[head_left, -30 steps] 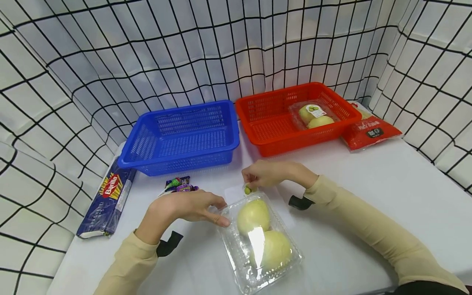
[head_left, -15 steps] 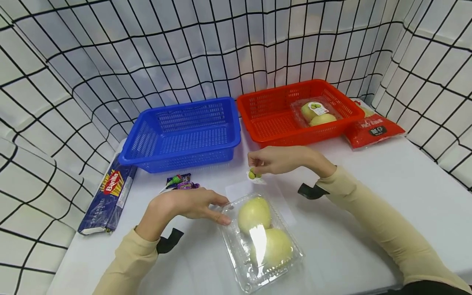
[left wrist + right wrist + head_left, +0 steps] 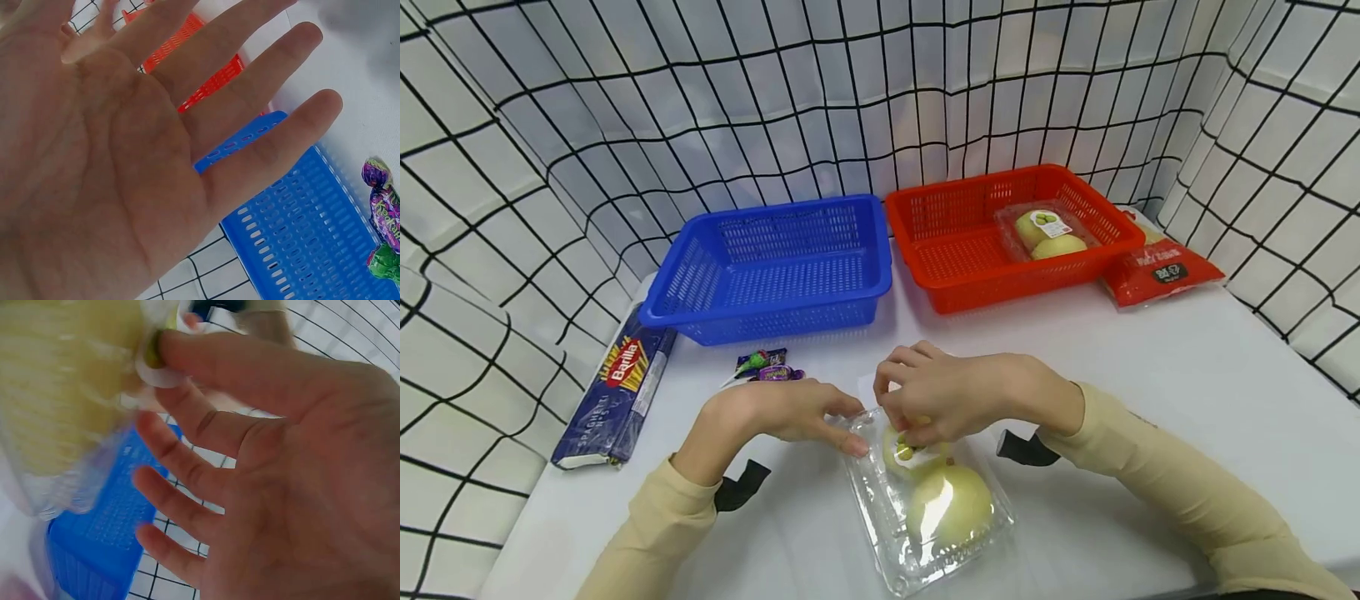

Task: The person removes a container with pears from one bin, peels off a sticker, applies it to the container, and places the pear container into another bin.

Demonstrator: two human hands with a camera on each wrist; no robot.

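A clear plastic clamshell box (image 3: 891, 533) with two pale yellow round fruits (image 3: 951, 504) lies on the white table. At its far left corner, my left hand (image 3: 786, 412) steadies the box, thumb on the lid's edge. The left wrist view shows that hand's palm (image 3: 112, 144) with the fingers stretched out. My right hand (image 3: 955, 392) is over the far end of the box and pinches a white sticker (image 3: 164, 376) with a green fruit picture between thumb and index finger. The sticker is right at the lid, over the farther fruit; the other right fingers are loosely bent.
A blue basket (image 3: 767, 321) stands behind the left hand. Beside it, a red basket (image 3: 1000, 292) holds another fruit box (image 3: 1051, 232) with a label. A red bag (image 3: 1161, 271) lies at right, wrapped candies (image 3: 771, 367) and a spaghetti box (image 3: 613, 400) at left. Black wire mesh surrounds the table.
My right hand first lifted the sticker up and away from the table behind the box, then brought it toward me onto the lid. The left hand has stayed at the box corner.
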